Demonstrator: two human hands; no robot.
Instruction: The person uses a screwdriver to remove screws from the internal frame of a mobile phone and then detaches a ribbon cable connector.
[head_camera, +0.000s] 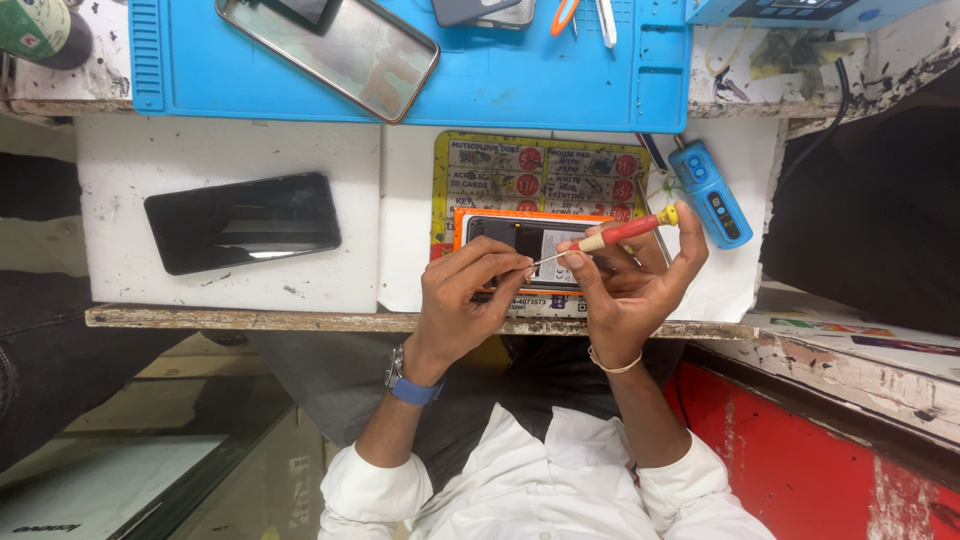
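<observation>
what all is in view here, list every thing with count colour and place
opened phone: 1, orange frame, under both hands
screwdriver: 1, red with yellow cap, in right hand, tip near left fingers
card: 1, yellow, under the opened phone
black phone: 1, face up on white board, left
blue mat: 1, top of bench
glass panel: 1, grey, on the mat
blue device: 1, right of the card
left hand: 1, blue watch at wrist
right hand: 1, thin bracelet at wrist

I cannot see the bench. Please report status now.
Right hand holds red screwdriver. Left hand pinches its tip over opened phone. Nothing blocking; black phone lies apart.
</observation>
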